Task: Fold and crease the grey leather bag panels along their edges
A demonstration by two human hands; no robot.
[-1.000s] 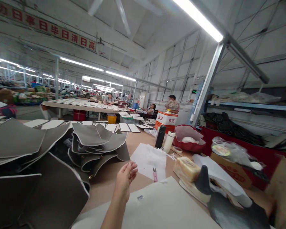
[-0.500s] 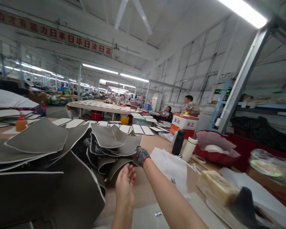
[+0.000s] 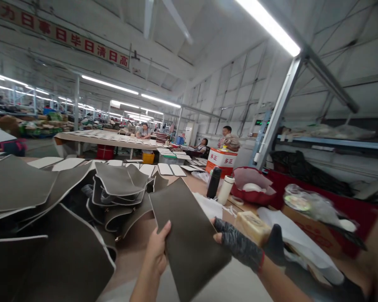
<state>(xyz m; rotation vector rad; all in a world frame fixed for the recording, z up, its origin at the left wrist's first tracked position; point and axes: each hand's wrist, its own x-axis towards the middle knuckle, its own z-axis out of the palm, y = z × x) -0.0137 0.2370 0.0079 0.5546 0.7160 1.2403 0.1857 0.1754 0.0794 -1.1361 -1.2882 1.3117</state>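
A dark grey-brown leather-like panel [image 3: 189,239] with a pale edge is held up over the table, tilted. My bare left hand [image 3: 159,247] grips its left edge, thumb on the front face. On the opposite edge, my right hand [image 3: 236,241], in a grey fingerless glove with a red cuff, has hold of it; some of its fingers are hidden behind the panel. To the left lies a heap of similar white-edged panels [image 3: 78,243], several of them curved and folded together, with small brass-coloured metal bits showing.
A black bottle [image 3: 213,183] and a cream bottle [image 3: 225,190] stand beyond my right hand. Close by are a yellowish block [image 3: 253,226], a red basin [image 3: 252,188] and a carton with plastic bags [image 3: 315,230]. Pale flat pieces [image 3: 165,169] line the far side. Other people sit farther back.
My right hand has come back from the heap with a panel, and my left hand has closed on its other edge. The view has turned right.
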